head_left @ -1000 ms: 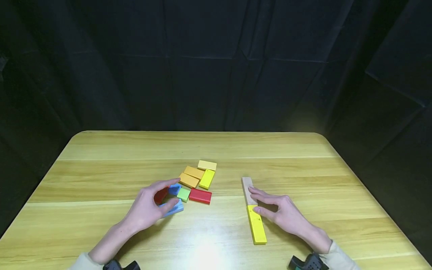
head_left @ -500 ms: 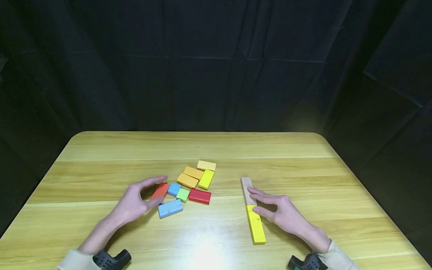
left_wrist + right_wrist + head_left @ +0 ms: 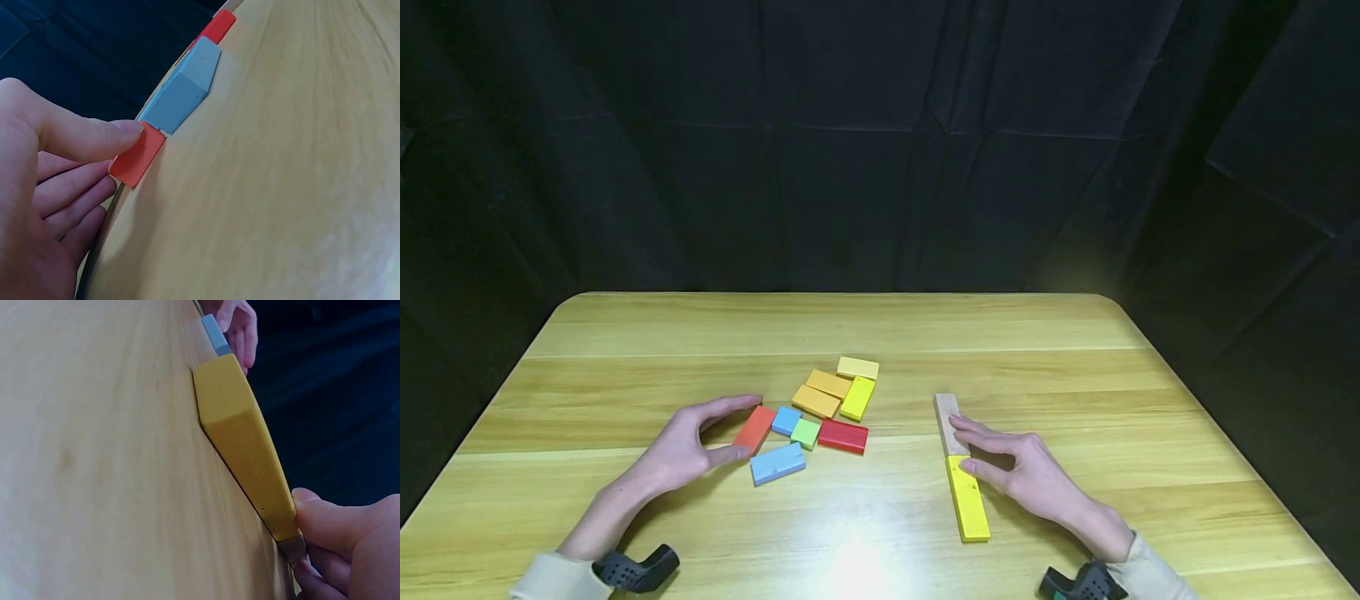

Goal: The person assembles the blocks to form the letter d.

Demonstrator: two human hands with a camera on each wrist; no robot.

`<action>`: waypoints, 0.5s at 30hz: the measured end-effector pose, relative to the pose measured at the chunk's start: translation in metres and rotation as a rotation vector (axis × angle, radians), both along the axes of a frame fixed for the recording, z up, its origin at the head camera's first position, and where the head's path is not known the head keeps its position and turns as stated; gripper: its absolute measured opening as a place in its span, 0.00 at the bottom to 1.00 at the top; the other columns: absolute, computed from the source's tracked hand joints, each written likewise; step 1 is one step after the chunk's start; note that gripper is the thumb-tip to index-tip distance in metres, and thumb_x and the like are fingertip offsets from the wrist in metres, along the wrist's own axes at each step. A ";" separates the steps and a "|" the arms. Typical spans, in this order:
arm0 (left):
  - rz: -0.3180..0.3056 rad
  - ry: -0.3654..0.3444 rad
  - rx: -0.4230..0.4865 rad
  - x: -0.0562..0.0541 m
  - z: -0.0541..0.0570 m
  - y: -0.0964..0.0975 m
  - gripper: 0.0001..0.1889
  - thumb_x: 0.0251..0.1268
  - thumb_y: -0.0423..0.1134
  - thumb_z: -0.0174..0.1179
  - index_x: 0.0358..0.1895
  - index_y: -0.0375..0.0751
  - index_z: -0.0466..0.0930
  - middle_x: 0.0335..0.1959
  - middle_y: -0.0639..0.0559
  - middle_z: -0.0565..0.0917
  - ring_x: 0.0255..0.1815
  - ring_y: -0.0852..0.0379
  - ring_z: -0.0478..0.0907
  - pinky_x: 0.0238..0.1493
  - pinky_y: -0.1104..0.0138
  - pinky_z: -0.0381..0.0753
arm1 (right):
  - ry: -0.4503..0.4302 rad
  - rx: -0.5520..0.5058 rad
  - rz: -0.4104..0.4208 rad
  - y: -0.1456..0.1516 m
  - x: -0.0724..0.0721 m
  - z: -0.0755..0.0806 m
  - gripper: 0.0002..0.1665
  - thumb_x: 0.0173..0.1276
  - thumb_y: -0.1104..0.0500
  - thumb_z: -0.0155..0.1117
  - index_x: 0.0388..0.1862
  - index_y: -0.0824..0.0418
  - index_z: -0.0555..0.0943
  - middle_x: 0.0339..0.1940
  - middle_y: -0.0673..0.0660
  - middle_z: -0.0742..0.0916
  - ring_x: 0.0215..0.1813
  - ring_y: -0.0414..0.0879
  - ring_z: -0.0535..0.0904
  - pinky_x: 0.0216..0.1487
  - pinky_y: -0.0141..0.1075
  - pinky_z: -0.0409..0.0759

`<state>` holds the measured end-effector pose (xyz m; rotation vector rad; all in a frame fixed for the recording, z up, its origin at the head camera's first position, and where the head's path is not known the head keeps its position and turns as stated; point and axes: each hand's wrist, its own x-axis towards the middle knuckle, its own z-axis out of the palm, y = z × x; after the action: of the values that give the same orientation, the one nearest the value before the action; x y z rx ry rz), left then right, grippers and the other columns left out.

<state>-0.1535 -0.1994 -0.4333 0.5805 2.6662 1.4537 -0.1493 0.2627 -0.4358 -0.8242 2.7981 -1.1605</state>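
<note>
My left hand [image 3: 683, 446] pinches an orange-red rectangular block [image 3: 754, 428] lengthwise, thumb at its near end and index finger at its far end. In the left wrist view the thumb lies on the edge of that block [image 3: 139, 156]. A light blue block [image 3: 778, 464] lies just right of the thumb. On the right, a pale wooden block [image 3: 946, 412] and a longer yellow block [image 3: 967, 504] form one line, end to end. My right hand [image 3: 1033, 475] rests at their joint, index fingertip on the wooden block, thumb against the yellow block [image 3: 244, 456].
Beside the orange-red block lie a small blue block [image 3: 786, 420], a green block [image 3: 805, 433] and a dark red block [image 3: 842, 436]. Further back are orange blocks [image 3: 816, 401], a small yellow block [image 3: 857, 397] and a cream block [image 3: 857, 367]. A dark curtain [image 3: 850, 167] hangs behind the table.
My left hand has moved left, off the light blue and small blue blocks, and its thumb and index finger have closed in on the orange-red block. My right hand has stayed put.
</note>
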 end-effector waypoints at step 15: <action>0.022 -0.037 -0.032 0.000 0.002 -0.001 0.35 0.55 0.41 0.75 0.68 0.44 0.74 0.67 0.47 0.78 0.71 0.40 0.69 0.70 0.42 0.67 | -0.003 -0.013 0.015 0.000 0.001 0.000 0.27 0.68 0.48 0.68 0.65 0.53 0.80 0.69 0.45 0.78 0.70 0.48 0.73 0.67 0.21 0.64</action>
<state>-0.1531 -0.2003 -0.4313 0.5185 2.6709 1.4094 -0.1488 0.2627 -0.4355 -0.8418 2.7802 -1.1786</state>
